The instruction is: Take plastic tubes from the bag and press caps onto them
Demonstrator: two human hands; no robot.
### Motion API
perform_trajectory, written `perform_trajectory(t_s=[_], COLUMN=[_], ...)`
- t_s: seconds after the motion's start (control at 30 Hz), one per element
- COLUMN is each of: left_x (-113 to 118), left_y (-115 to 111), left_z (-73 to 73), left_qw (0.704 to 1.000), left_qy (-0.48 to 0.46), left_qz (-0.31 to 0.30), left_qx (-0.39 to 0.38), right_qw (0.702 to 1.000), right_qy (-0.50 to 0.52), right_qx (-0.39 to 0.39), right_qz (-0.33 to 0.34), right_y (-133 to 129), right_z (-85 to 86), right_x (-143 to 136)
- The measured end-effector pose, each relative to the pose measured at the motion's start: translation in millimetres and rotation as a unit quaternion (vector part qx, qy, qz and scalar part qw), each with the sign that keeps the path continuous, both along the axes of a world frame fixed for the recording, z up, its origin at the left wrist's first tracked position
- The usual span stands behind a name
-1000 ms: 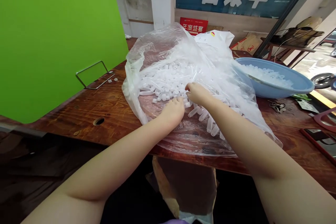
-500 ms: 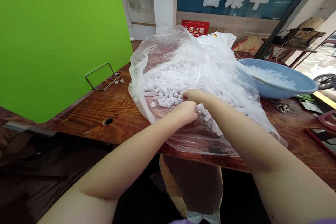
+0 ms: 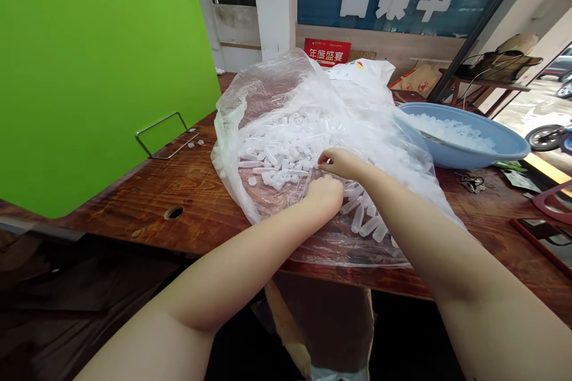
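A large clear plastic bag point(image 3: 268, 80) lies spread on the wooden table, with many small white caps point(image 3: 283, 152) and translucent tubes point(image 3: 367, 223) on it. My left hand point(image 3: 325, 193) is closed low over the bag, between caps and tubes; what its fingers hold, if anything, is hidden. Just above and to the right, my right hand point(image 3: 338, 164) has its thumb and index finger bent together near the caps. Whatever is between those fingertips is too small to make out.
A blue basin point(image 3: 480, 158) of translucent pieces stands at the right, near keys point(image 3: 471, 183) and a red-edged phone point(image 3: 547, 241). At the left are a green board point(image 3: 107, 71), a metal wire stand point(image 3: 163, 137) and a hole in the wooden table point(image 3: 192, 175).
My hands have moved apart a little, the left one down and the right one slightly to the right. The whole view has shifted slightly.
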State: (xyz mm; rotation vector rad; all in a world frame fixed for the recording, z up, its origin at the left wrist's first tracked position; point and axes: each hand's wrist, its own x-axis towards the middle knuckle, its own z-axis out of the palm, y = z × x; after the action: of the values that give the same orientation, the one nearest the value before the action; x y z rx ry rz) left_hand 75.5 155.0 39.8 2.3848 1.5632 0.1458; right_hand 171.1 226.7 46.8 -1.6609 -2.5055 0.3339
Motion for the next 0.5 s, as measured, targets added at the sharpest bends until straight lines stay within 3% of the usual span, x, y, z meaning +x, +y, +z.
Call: perform_trajectory(t_s=[0.2,0.37,0.5], left_x=[-30,-68,-71], left_y=[-7,-31,-34], left_z=[5.6,5.5,9.7], left_qw=[0.998,0.996,0.996], left_qy=[0.064,0.088,0.090], left_qz=[0.006,0.019,0.015], left_qx=[-0.025,-0.012,0.002], right_qw=[0.995,0.993,0.984], right_qy=[0.074,0.103,0.162], right_qx=[0.028,0.011,0.009], right_qz=[-0.067,-0.051,-0.069], right_y=[-29,-85,-133], right_z=[5.2,0.8,-7.5], right_x=[11,11,14])
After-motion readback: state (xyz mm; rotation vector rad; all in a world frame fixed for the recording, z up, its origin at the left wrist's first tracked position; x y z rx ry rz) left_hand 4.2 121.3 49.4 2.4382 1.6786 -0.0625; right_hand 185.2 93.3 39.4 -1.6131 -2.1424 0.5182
